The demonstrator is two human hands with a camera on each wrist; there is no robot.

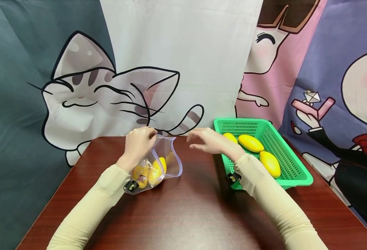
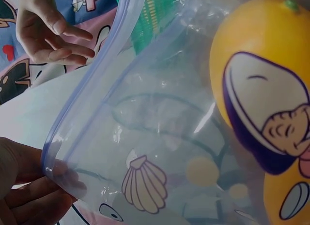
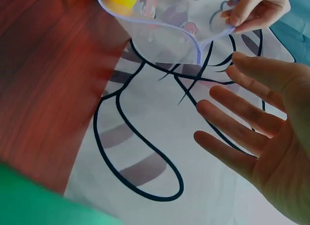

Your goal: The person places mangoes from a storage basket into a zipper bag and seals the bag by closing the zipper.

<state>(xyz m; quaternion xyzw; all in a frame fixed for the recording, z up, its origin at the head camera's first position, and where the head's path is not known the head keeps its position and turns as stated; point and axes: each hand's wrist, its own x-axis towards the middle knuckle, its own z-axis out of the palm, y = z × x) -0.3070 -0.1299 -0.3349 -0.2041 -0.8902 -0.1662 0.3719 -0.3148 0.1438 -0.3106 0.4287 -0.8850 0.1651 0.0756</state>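
Observation:
My left hand (image 1: 140, 146) pinches the top edge of a clear zip bag (image 1: 174, 166) with a purple rim and printed cartoon pictures. Inside the bag are yellow mangoes (image 1: 156, 172), and its mouth gapes to the right. The left wrist view shows thumb and fingers on the rim, with a printed shell (image 2: 144, 185) on the film. To the right of the bag, my right hand (image 1: 209, 140) hovers with spread, relaxed fingers and holds nothing. In the right wrist view its palm (image 3: 286, 142) faces the bag, apart from it.
A green plastic basket (image 1: 296, 172) stands at the right of the brown table (image 1: 183, 215), behind my right forearm. Several yellow mangoes (image 1: 270, 164) lie in it. A cloth backdrop (image 1: 183, 52) with cartoon drawings hangs right behind the table's far edge.

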